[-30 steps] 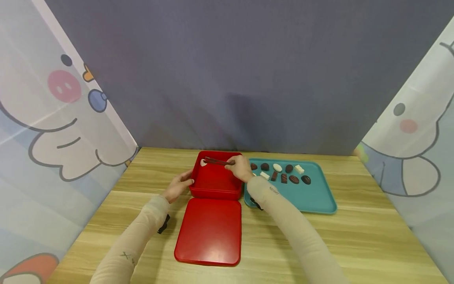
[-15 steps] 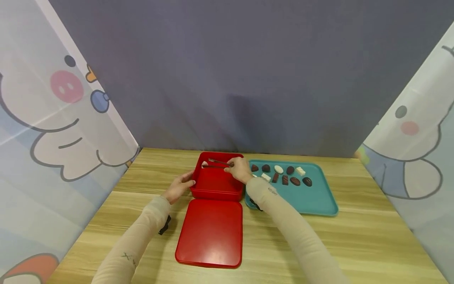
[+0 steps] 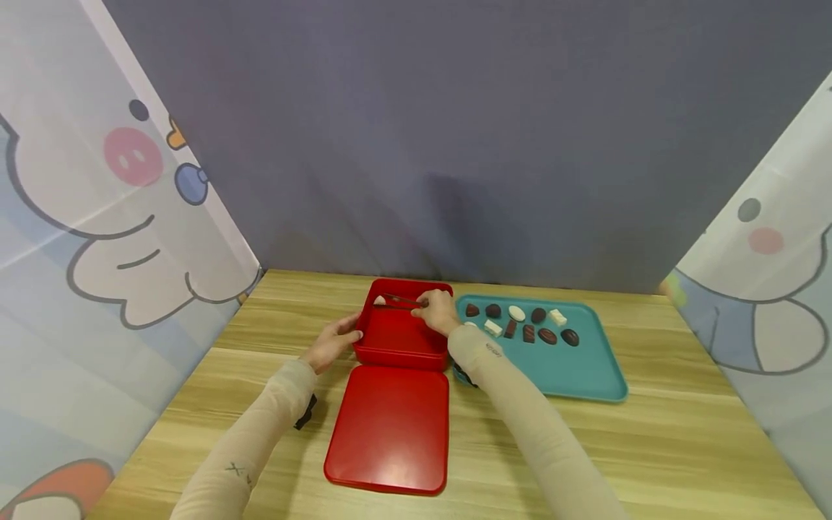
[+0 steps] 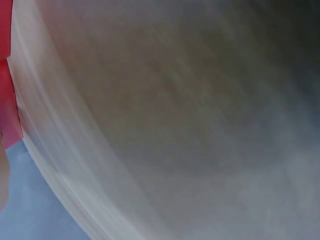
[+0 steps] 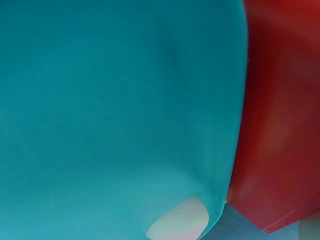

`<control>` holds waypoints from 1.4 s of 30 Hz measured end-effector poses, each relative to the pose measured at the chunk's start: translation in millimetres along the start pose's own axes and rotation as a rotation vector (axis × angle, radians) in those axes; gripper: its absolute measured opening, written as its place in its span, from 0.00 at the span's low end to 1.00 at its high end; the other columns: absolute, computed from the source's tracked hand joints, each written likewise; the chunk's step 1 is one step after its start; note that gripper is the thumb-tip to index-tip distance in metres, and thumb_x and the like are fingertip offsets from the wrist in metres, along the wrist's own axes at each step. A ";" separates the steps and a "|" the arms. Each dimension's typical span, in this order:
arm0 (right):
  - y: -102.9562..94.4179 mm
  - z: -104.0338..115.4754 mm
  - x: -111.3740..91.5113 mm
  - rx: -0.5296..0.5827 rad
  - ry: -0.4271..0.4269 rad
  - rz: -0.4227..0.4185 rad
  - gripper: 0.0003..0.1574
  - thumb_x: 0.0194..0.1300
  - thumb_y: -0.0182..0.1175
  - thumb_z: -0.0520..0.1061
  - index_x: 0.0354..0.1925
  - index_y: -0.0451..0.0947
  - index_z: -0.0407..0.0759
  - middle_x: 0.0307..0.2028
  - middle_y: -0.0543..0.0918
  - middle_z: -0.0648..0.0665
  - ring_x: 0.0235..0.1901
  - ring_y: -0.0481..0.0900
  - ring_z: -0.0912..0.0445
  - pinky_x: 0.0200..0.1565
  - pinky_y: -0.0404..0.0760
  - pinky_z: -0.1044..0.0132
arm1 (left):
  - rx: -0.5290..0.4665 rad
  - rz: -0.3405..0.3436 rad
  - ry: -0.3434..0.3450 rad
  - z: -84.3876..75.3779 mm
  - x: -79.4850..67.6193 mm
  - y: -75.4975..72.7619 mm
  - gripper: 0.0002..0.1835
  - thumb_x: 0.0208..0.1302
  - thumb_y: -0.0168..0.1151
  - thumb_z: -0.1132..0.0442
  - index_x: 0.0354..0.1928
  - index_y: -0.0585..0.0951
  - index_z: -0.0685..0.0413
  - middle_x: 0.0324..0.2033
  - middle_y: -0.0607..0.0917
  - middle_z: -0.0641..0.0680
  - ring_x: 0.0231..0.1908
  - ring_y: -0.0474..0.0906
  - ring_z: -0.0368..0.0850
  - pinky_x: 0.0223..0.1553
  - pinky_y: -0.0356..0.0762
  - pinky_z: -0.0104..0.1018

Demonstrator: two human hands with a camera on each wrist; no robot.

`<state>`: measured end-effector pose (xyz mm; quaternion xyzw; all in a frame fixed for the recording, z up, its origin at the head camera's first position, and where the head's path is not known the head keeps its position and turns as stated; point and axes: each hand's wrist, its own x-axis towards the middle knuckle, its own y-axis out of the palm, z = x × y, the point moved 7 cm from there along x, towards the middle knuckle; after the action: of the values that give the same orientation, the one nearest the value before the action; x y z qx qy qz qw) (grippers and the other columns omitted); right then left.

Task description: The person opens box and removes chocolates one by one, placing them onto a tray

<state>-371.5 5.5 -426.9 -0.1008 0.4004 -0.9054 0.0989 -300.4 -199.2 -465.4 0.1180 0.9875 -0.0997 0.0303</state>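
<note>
Thumb and fingers of my right hand [image 3: 440, 312] pinch dark brown tongs [image 3: 403, 308] over the red box [image 3: 403, 359] in the head view. The two arms of the tongs stand apart, their tips by a small pale chocolate [image 3: 380, 300] at the box's back left. My left hand [image 3: 330, 345] lies against the box's left wall, its thumb at the front left corner of the rim. A sliver of the left hand [image 4: 3, 175] shows at the edge of the left wrist view. The right wrist view misses the tongs.
A teal tray [image 3: 591, 375] right of the box bears several dark and white chocolates. One white piece [image 5: 181, 220] lies near its edge in the right wrist view. Before the box lies a flat red lid [image 3: 390, 430]. A grey partition [image 3: 520, 144] rises behind the wooden table [image 3: 689, 433].
The tongs, together at the pale chocolate a second ago, have spread, and the chocolate sits in the box. The left hand keeps its place; the whole view has shifted slightly.
</note>
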 end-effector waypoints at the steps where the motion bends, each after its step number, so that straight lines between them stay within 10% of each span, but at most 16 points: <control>1: -0.1 -0.1 0.1 0.001 -0.002 -0.001 0.19 0.55 0.66 0.46 0.45 0.82 0.40 0.41 0.84 0.43 0.40 0.81 0.50 0.44 0.80 0.60 | -0.003 0.004 0.001 -0.2 -0.2 0.7 0.31 0.68 0.47 0.68 0.70 0.51 0.61 0.68 0.55 0.64 0.67 0.52 0.58 0.66 0.54 0.51; 42: -45.5 -18.9 -39.1 0.128 -0.093 -0.002 0.13 0.56 0.65 0.46 0.40 0.84 0.43 0.39 0.84 0.45 0.36 0.80 0.54 0.37 0.80 0.65 | 0.031 -0.011 0.035 1.7 1.5 -0.8 0.32 0.66 0.48 0.65 0.70 0.53 0.60 0.67 0.57 0.65 0.66 0.56 0.59 0.63 0.61 0.50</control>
<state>-343.4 59.0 -409.5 -0.1368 0.3364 -0.9236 0.1228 -302.0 -200.0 -467.1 0.1145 0.9869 -0.1132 0.0108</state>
